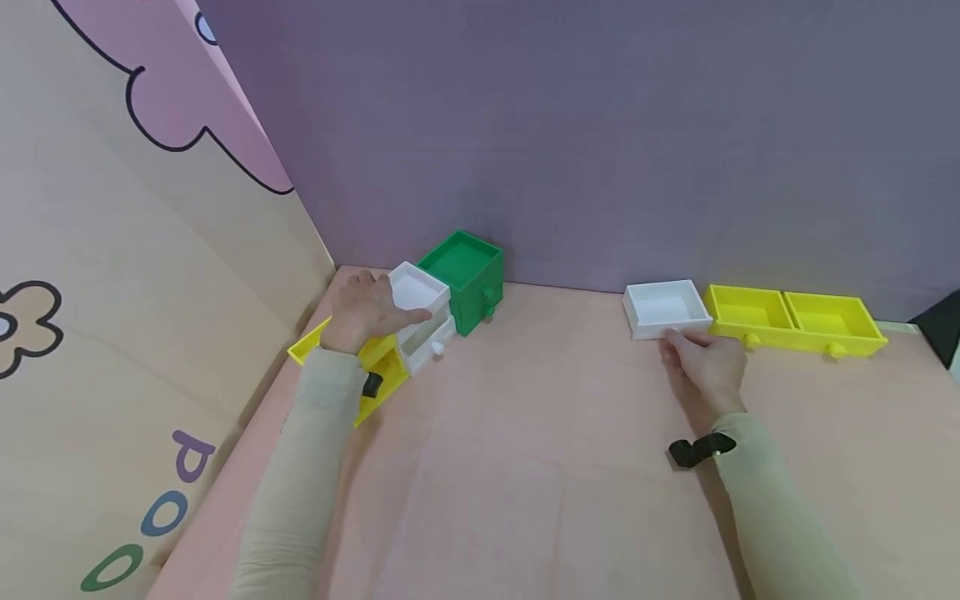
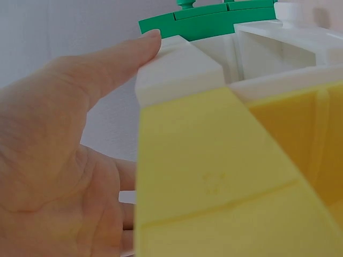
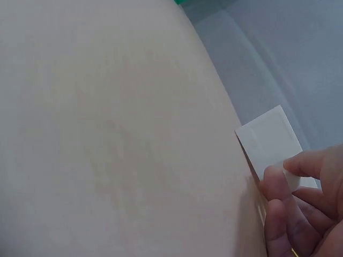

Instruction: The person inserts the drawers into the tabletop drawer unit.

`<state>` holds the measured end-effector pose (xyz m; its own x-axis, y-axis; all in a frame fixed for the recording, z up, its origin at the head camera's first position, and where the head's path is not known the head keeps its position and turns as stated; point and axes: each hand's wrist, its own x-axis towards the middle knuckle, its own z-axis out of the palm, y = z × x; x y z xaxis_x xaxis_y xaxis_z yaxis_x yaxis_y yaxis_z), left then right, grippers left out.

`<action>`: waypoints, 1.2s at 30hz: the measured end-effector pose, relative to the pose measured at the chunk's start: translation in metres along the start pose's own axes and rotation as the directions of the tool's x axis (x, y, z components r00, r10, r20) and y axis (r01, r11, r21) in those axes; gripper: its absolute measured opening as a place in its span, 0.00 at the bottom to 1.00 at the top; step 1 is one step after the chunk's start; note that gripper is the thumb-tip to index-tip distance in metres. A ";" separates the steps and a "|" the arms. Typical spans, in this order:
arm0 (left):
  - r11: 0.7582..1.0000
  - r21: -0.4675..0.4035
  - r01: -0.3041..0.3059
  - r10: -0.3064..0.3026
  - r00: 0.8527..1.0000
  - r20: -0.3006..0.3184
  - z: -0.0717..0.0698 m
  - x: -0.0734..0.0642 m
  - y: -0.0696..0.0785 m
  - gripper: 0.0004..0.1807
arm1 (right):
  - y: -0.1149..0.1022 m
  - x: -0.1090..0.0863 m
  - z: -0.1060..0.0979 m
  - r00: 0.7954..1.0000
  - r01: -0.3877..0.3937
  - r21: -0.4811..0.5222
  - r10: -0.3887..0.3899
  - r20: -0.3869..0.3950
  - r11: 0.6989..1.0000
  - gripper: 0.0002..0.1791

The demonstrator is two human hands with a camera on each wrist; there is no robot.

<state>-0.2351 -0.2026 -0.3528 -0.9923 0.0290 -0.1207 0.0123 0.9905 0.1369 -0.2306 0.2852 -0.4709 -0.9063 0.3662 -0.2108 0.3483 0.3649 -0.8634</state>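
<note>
Drawer (image 1: 666, 306) pinched; letters (image 1: 148, 518) include "O"

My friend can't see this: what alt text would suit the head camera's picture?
A person's left hand grips a white drawer unit between a green unit and a yellow unit, while the right hand pinches the front of a small white tray. Two yellow trays with knobs sit to its right on a pink surface.

2 yel drwrs (image 1: 750, 308), 2 wht drwrs (image 1: 664, 307), 3 drwr cases (image 1: 474, 293), 2 hands (image 1: 363, 315)
</note>
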 end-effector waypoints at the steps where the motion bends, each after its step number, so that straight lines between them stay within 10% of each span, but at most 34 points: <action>1: 1.000 0.002 -0.002 0.002 1.000 -0.002 0.000 0.000 0.000 0.45 | -0.001 -0.001 0.000 1.000 0.001 -0.006 -0.001 0.005 1.000 0.34; 36: 0.999 -0.042 0.010 -0.010 1.000 0.003 0.001 -0.003 -0.003 0.45 | 0.001 -0.052 0.033 0.985 0.146 -0.064 -0.139 0.098 0.987 0.28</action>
<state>-0.2321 -0.2059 -0.3543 -0.9919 0.0192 -0.1255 -0.0033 0.9842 0.1771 -0.1913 0.2382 -0.4762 -0.9649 0.2267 -0.1324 0.2272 0.4683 -0.8539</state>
